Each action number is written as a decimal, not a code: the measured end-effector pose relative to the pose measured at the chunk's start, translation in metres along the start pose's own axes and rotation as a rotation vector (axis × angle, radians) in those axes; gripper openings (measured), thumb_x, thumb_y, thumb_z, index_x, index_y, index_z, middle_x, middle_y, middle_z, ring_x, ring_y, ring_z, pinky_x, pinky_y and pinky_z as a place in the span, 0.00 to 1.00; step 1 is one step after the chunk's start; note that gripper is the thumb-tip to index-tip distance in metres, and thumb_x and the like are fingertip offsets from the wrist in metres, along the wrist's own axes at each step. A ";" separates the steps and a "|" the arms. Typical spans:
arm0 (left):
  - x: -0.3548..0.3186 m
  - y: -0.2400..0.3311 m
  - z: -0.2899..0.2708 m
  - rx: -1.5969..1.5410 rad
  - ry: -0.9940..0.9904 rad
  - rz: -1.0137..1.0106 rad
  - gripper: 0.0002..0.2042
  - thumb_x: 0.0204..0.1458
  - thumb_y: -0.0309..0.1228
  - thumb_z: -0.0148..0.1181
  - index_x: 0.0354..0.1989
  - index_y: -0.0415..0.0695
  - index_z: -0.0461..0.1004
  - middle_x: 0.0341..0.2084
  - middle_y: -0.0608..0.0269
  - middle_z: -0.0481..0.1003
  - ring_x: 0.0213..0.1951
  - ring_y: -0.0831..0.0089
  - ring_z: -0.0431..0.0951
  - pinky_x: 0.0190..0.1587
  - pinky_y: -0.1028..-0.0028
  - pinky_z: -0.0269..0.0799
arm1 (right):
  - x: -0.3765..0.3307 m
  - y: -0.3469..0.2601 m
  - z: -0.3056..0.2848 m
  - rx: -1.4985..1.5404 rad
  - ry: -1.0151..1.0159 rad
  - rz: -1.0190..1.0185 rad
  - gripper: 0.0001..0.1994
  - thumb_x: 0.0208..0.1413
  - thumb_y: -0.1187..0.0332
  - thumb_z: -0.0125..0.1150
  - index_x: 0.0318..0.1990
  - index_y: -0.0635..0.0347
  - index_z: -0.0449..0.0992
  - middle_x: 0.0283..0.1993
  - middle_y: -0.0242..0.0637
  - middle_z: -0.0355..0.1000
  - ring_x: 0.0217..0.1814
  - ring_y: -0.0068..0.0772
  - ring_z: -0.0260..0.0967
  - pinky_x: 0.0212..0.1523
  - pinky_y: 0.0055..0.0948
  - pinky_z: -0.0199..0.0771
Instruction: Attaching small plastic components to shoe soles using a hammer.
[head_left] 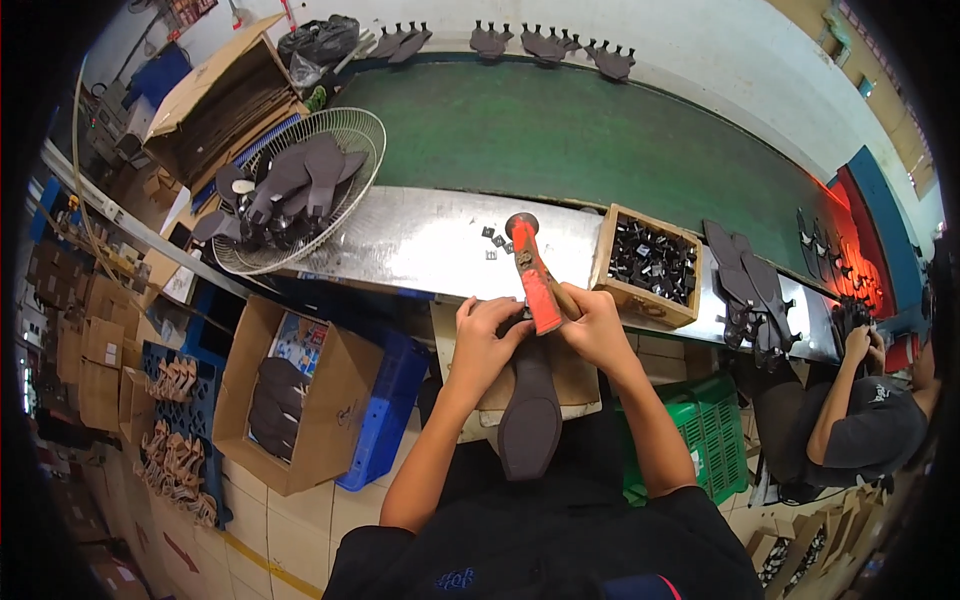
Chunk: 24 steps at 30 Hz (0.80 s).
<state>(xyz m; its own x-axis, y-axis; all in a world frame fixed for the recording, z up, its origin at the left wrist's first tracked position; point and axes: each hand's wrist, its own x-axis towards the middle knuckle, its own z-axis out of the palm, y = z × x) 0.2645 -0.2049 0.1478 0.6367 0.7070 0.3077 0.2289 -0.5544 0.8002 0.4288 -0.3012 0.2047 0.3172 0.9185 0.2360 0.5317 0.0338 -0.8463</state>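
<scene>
Head view: right hand [597, 325] grip closed on hammer [533, 272]; left hand [487, 335] pinching sole [530, 405]; wooden box [648, 265] beside.

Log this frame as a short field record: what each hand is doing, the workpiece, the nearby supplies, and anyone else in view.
left hand: pressing on the upper end of a dark shoe sole
right hand: gripping a hammer with a red-orange handle, head pointing away from the person
workpiece support: a wooden board at the edge of the metal bench
supplies: wooden box of small black parts right of the hammer; wire fan guard heaped with dark soles
conveyor: green belt behind the bench
other person: seated at right, hands at the bench
</scene>
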 end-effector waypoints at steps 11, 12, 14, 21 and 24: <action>-0.005 0.023 -0.018 -0.150 0.012 0.023 0.14 0.46 0.31 0.73 0.40 0.40 0.82 0.36 0.56 0.82 0.41 0.66 0.82 0.51 0.65 0.70 | -0.011 -0.006 0.001 0.057 -0.032 -0.222 0.08 0.52 0.75 0.69 0.38 0.66 0.77 0.38 0.45 0.78 0.34 0.38 0.76 0.38 0.30 0.75; -0.003 0.026 -0.020 -0.309 -0.061 -0.090 0.14 0.45 0.30 0.74 0.40 0.40 0.82 0.33 0.56 0.83 0.36 0.67 0.83 0.43 0.69 0.74 | -0.012 -0.011 -0.001 0.015 -0.049 -0.179 0.08 0.51 0.75 0.69 0.37 0.66 0.78 0.42 0.43 0.79 0.38 0.40 0.77 0.40 0.31 0.76; -0.001 0.022 -0.018 -0.303 -0.053 -0.013 0.11 0.46 0.27 0.74 0.37 0.38 0.81 0.27 0.59 0.80 0.31 0.76 0.79 0.36 0.74 0.72 | -0.015 -0.016 -0.001 -0.028 -0.060 -0.137 0.07 0.51 0.75 0.69 0.36 0.66 0.78 0.45 0.41 0.79 0.41 0.42 0.79 0.43 0.32 0.77; -0.001 0.016 -0.019 -0.505 -0.215 -0.202 0.11 0.50 0.27 0.71 0.42 0.39 0.85 0.33 0.64 0.84 0.34 0.82 0.79 0.40 0.79 0.75 | -0.058 -0.060 -0.025 0.363 0.084 0.178 0.22 0.65 0.72 0.57 0.65 0.64 0.64 0.34 0.32 0.72 0.30 0.19 0.68 0.30 0.22 0.70; 0.000 0.014 -0.019 -0.533 -0.196 -0.169 0.11 0.51 0.25 0.69 0.42 0.38 0.84 0.32 0.64 0.84 0.34 0.82 0.79 0.39 0.79 0.75 | -0.083 -0.087 -0.031 0.431 0.083 0.292 0.26 0.66 0.73 0.55 0.70 0.64 0.59 0.39 0.41 0.75 0.34 0.27 0.73 0.36 0.26 0.73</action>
<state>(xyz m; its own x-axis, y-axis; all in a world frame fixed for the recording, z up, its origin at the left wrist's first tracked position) 0.2542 -0.2045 0.1688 0.7593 0.6441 0.0930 -0.0301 -0.1080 0.9937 0.3805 -0.3926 0.2740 0.4745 0.8801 -0.0170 0.0459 -0.0440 -0.9980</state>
